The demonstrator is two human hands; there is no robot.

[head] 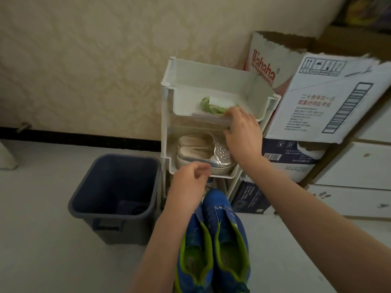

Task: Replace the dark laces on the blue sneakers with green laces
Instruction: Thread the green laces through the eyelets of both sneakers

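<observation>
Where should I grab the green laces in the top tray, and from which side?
Pinch the green laces at their right end, coming in from the front with the right hand: the top tray has a low front lip and tall other walls.

Beige patterned wall [84, 60], dark skirting [74, 137], pale floor [42, 229], stacked boxes [317, 106]

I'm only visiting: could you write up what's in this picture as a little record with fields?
Right hand: reaches into the top tray of the white plastic rack, fingertips at the bundle of green laces; whether it holds them is unclear
Left hand: loosely curled, holds nothing, in front of the pair of silver shoes on the shelf below
Floor: pair of blue sneakers with green lining, no laces seen on them
Beside rack: dark blue plastic bin
</observation>
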